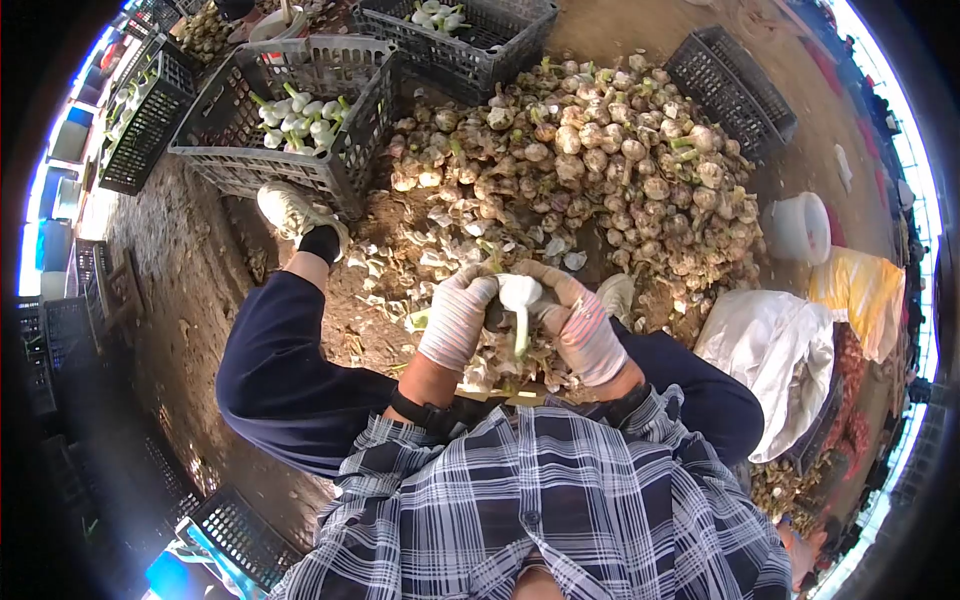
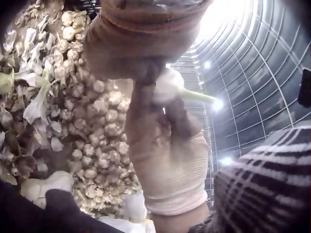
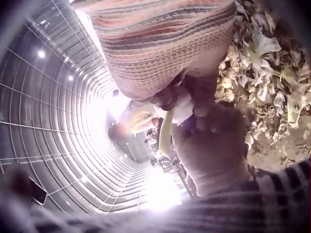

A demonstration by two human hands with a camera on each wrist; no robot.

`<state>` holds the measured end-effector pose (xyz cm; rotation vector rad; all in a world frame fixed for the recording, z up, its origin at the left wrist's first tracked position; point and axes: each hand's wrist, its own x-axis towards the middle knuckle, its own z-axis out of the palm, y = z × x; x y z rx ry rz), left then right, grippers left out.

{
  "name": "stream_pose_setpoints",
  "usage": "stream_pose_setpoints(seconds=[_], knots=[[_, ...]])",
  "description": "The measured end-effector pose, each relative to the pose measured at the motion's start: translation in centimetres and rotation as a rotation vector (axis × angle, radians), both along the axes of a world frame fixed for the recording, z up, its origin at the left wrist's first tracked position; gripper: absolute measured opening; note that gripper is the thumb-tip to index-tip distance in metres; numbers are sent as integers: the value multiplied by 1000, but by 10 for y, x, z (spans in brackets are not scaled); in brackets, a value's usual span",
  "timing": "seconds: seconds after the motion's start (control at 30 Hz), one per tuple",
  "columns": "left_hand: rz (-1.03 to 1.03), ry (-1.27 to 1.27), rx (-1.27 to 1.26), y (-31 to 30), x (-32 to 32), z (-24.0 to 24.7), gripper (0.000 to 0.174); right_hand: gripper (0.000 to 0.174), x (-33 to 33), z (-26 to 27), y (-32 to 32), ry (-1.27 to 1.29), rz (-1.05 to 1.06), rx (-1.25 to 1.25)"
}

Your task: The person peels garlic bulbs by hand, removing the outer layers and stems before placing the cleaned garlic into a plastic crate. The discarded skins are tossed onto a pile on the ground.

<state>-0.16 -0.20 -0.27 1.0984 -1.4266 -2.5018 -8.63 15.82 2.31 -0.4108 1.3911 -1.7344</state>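
A peeled white garlic bulb (image 1: 518, 291) with a short green stem (image 1: 522, 335) hangs between the two gloved hands, stem pointing toward the body. The left hand (image 1: 458, 318) pinches the bulb from one side with curled fingers. From the other side the right hand (image 1: 580, 325) holds it, thumb close along the bulb. In the left wrist view the white bulb (image 2: 167, 85) shows between both gloves. The stem (image 3: 166, 133) sticks out past the fingertips in the right wrist view, where the fingers partly hide the bulb. Loose peelings (image 1: 480, 368) lie beneath the hands.
A large heap of unpeeled garlic (image 1: 600, 150) spreads ahead. A black crate (image 1: 250, 170) holding cleaned bulbs (image 1: 302, 120) stands front left, another crate (image 1: 480, 65) beyond it. At right are a tipped crate (image 1: 730, 90), a white bucket (image 1: 800, 228) and a white sack (image 1: 765, 350).
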Motion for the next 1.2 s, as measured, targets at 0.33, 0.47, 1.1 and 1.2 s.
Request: stream_pose_setpoints(seconds=[0.33,0.47,1.1,1.2], knots=[[118,227,214,6,8,-12,15,42,-13,-34,-9,227,143,224],[491,389,858,-21,6,-35,14,48,-8,-8,-7,-397,119,49],[32,25,-90,-19,9,-26,33,74,-3,-56,-13,586,117,280],[-30,-15,-267,2,4,-33,25,77,-17,-47,-18,759,208,433]])
